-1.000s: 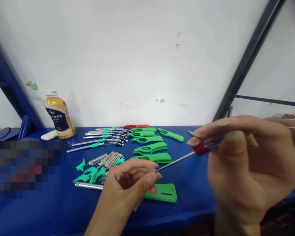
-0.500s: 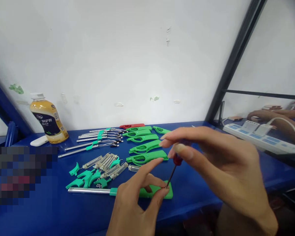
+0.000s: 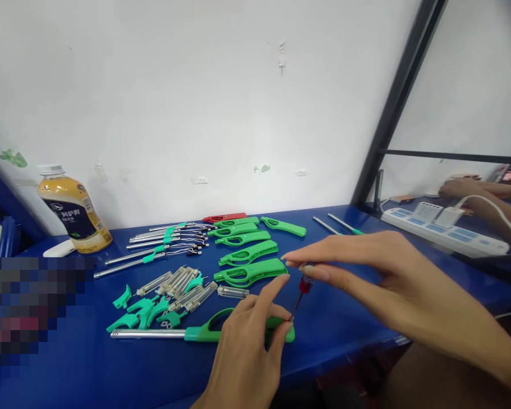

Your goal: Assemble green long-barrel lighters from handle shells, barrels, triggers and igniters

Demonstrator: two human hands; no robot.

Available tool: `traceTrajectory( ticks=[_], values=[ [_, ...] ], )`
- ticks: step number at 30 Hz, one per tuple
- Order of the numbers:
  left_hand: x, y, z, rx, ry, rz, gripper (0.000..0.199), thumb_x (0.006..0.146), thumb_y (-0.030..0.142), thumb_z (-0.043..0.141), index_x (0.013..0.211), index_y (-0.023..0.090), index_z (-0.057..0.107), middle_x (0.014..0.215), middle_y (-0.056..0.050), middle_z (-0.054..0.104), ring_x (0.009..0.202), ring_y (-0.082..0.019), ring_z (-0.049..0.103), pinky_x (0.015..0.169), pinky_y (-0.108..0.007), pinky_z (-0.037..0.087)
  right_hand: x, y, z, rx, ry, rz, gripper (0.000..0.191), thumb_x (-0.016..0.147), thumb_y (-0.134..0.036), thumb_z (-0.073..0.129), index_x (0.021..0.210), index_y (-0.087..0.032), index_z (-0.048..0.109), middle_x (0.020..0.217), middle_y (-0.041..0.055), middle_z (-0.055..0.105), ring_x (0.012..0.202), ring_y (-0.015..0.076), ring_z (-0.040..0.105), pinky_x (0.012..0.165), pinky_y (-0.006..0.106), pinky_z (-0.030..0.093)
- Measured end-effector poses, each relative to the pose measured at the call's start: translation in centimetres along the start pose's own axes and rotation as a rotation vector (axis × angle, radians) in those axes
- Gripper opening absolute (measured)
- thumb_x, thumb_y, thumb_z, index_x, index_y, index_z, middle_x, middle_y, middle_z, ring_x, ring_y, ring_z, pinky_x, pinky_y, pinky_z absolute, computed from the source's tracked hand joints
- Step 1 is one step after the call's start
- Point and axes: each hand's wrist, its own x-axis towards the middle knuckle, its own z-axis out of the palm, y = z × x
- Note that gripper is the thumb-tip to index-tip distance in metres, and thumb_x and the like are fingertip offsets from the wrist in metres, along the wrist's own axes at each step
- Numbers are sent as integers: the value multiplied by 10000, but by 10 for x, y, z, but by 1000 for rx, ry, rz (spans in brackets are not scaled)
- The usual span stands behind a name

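Note:
A long-nosed gas lighter (image 3: 148, 334) with a green handle and metal tube lies on the blue table. My left hand (image 3: 250, 335) is closed over its handle, thumb and forefinger pinched near the handle's right end. My right hand (image 3: 392, 289) holds a small screwdriver (image 3: 305, 284) by the top of its red handle, between thumb and fingers. The screwdriver stands tilted, its tip at my left fingertips on the lighter; whether a screw is there is hidden. Beyond my left hand lie several green handle shells (image 3: 251, 272) and a clear fuel tank (image 3: 233, 292).
Turquoise triggers (image 3: 142, 311) and clear tanks (image 3: 183, 281) are heaped on the left. Metal tubes with wires (image 3: 153, 241) lie behind them. A drink bottle (image 3: 74, 213) stands at the back left. Two loose tubes (image 3: 343, 222) and a power strip (image 3: 443, 230) are on the right.
The view has shifted slightly right, so the loose tubes show. My right hand's fingers have changed position on the screwdriver's top, with the wrist further right. My left hand keeps its hold.

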Motion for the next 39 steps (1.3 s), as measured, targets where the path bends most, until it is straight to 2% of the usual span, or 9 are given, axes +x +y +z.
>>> traceTrajectory(
  ticks=[7,14,21,25,29,32,35,39],
  values=[
    [0,-6,5,89,28,103,759,914,11,671,1509,425,445,942,115,793,809,-163,796,724,-283,635,8,-4,3,44,-41,-13,234,1050,-213,678,1184,-285,856,1128,-79,870,1007,119,833,918,149,613],
    [-1,-3,4,177,36,170,517,981,49,560,1400,351,533,953,74,799,758,-172,789,646,-273,600,7,-1,4,40,-23,20,199,1046,-303,709,1164,-303,870,1140,-80,867,1026,137,837,937,159,622],
    [2,-3,5,217,3,174,488,1011,56,515,1425,316,521,965,50,788,776,-188,780,650,-303,626,9,-2,3,58,-91,51,228,1040,-259,696,1184,-315,863,1140,-80,867,998,132,837,913,174,626],
    [-1,-3,-1,235,-38,192,495,1027,89,540,1467,312,509,1049,13,792,878,-211,782,747,-350,648,9,-1,4,79,-145,87,226,1047,-267,696,1194,-328,857,1116,-81,872,998,130,833,907,186,617],
    [-9,-6,-16,276,-77,199,439,1021,158,618,1433,299,566,1231,-52,771,1103,-287,756,924,-492,638,9,-2,5,113,-160,95,176,1048,-293,718,1150,-321,858,1046,-83,878,946,118,828,890,180,604],
    [-14,-9,-26,324,-129,199,452,977,160,673,1410,270,605,1307,-95,745,1190,-347,718,974,-582,596,9,-6,6,94,-177,69,152,1060,-301,702,1093,-315,849,1012,-82,869,900,118,814,832,190,602],
    [-16,-10,-29,346,-189,195,421,984,145,650,1381,282,621,1264,-66,753,1134,-313,726,984,-582,555,9,-7,8,33,-156,63,143,1060,-314,691,1083,-327,832,1037,-68,859,898,143,810,787,221,614],
    [-18,-8,-26,365,-197,191,404,994,85,551,1333,290,627,1147,-19,759,1008,-244,732,945,-523,526,9,2,10,-16,-126,36,147,1042,-375,705,976,-333,829,965,-46,859,838,190,821,767,264,652]
  ],
)
